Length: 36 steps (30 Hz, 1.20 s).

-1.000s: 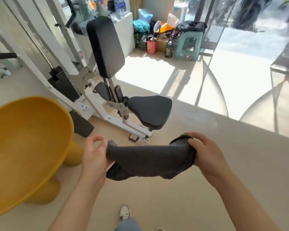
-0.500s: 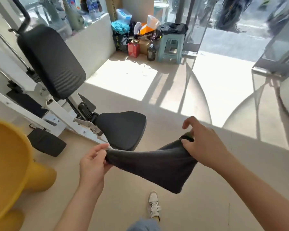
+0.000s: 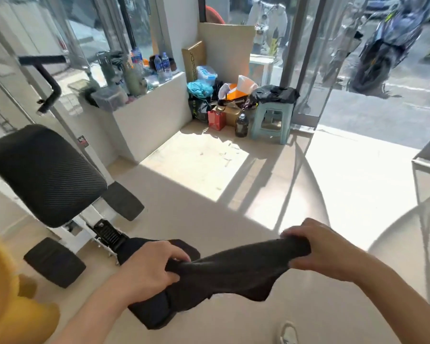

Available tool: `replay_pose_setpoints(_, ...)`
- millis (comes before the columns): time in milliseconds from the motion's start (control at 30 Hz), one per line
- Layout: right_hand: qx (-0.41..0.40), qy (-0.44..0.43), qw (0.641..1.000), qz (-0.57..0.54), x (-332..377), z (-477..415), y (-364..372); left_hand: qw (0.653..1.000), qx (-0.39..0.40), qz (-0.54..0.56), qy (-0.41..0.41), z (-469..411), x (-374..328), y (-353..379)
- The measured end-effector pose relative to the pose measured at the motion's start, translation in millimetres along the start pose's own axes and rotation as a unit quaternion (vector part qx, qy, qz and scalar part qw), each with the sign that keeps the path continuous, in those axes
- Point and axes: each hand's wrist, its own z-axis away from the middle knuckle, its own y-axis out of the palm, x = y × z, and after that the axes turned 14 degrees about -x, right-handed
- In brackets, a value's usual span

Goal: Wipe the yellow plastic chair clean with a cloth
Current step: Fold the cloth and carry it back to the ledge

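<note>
Two cloth (image 3: 233,271) ends gripped: left hand (image 3: 147,269), right hand (image 3: 325,249).

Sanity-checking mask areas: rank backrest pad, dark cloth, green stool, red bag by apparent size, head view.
1-2. backrest pad and dark cloth: alike, unranked.
3. green stool, farther away.
4. red bag.

Left hand (image 3: 148,269) and right hand (image 3: 320,249): bare, as are both forearms. Footwear: one white shoe (image 3: 288,334), cut off by the bottom edge.

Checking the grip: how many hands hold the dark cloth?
2. The left hand grips one end of the dark cloth, the right hand the other end. Neither is hidden.
</note>
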Motion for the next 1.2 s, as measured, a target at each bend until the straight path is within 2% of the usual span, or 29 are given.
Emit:
replay_pose_setpoints(67,-0.011,-0.061,0.996,0.061,-21.8,-44.7,-13.8,0.998,-0.045,-0.018,-0.027,-24.1,-13.5,5.1)
replay_pose_setpoints(133,-0.052,-0.101,0.993,0.028,-43.0,-88.0,-27.1,0.988,-0.128,0.003,-0.082,-48.5,-27.7,4.6)
replay_pose_setpoints(200,-0.076,-0.094,0.988,-0.091,-53.9,-123.9,-45.7,0.964,-0.208,0.056,-0.156,-69.1,-43.8,-3.9)
replay_pose_setpoints(233,-0.072,-0.074,0.978,-0.180,-51.2,-141.7,-58.4,0.941,-0.254,0.115,-0.190,-80.0,-51.0,-11.9)
replay_pose_setpoints(267,-0.067,-0.043,0.955,-0.287,-45.3,-161.5,-70.8,0.904,-0.309,0.196,-0.219,-90.6,-57.4,-23.2)
replay_pose_setpoints(333,-0.058,0.025,0.868,-0.493,-29.4,-209.1,-89.3,0.785,-0.424,0.392,-0.223,-114.8,-55.5,-48.3)
replay_pose_setpoints(367,-0.030,0.072,0.824,-0.562,-22.3,-235.8,-92.3,0.733,-0.446,0.471,-0.203,-127.4,-49.9,-59.1)
replay_pose_setpoints(400,0.020,0.123,0.789,-0.602,-15.2,-260.6,-90.0,0.686,-0.440,0.544,-0.201,-140.3,-40.1,-63.8)
replay_pose_setpoints(433,0.086,0.169,0.769,-0.610,-8.3,-283.3,-81.8,0.643,-0.413,0.600,-0.236,-154.3,-29.3,-60.6)
replay_pose_setpoints(467,0.153,0.198,0.768,-0.589,-0.5,-300.8,-69.6,0.617,-0.358,0.642,-0.280,-168.9,-21.7,-48.9)
replay_pose_setpoints(500,0.198,0.208,0.785,-0.549,8.2,-314.8,-54.8,0.614,-0.289,0.658,-0.326,-181.1,-17.6,-27.5)
replay_pose_setpoints(567,0.219,0.164,0.850,-0.450,21.8,-345.0,-28.1,0.625,-0.199,0.632,-0.412,-207.8,-11.3,18.0)
replay_pose_setpoints(633,0.191,0.084,0.905,-0.371,32.7,-388.1,-12.1,0.621,-0.194,0.591,-0.477,-241.9,11.0,34.9)
replay_pose_setpoints(700,0.163,0.049,0.938,-0.303,42.8,-438.0,-6.4,0.624,-0.218,0.544,-0.516,-279.0,46.5,23.2)
replay_pose_setpoints(767,0.149,0.040,0.954,-0.257,59.0,-487.2,-14.1,0.639,-0.236,0.500,-0.534,-313.9,81.3,-0.8)
replay_pose_setpoints(867,0.126,0.052,0.958,-0.251,80.8,-558.3,-30.3,0.695,-0.272,0.406,-0.527,-366.9,120.1,-37.6)
replay_pose_setpoints(900,0.116,0.049,0.959,-0.255,89.2,-581.1,-35.9,0.702,-0.285,0.380,-0.530,-383.5,130.4,-49.9)
replay_pose_setpoints(967,0.085,-0.005,0.969,-0.234,102.9,-624.7,-44.3,0.713,-0.295,0.376,-0.513,-416.1,150.3,-72.8)
replay_pose_setpoints(1000,0.075,-0.043,0.969,-0.233,110.9,-645.4,-47.9,0.740,-0.267,0.378,-0.488,-432.2,158.0,-82.5)
replay_pose_setpoints(1033,0.073,-0.077,0.963,-0.246,120.4,-666.1,-51.8,0.790,-0.210,0.358,-0.452,-449.9,162.1,-92.7)
replay_pose_setpoints(1100,0.101,-0.120,0.947,-0.280,139.7,-708.2,-55.2,0.898,-0.084,0.222,-0.370,-482.9,172.9,-105.8)
replay_pose_setpoints(1133,0.119,-0.139,0.944,-0.274,148.1,-731.4,-53.8,0.927,-0.067,0.133,-0.345,-501.8,179.3,-111.6)
replay_pose_setpoints(1200,0.173,-0.173,0.944,-0.222,166.1,-775.2,-55.0,0.934,-0.120,0.013,-0.336,-541.1,197.8,-125.8)
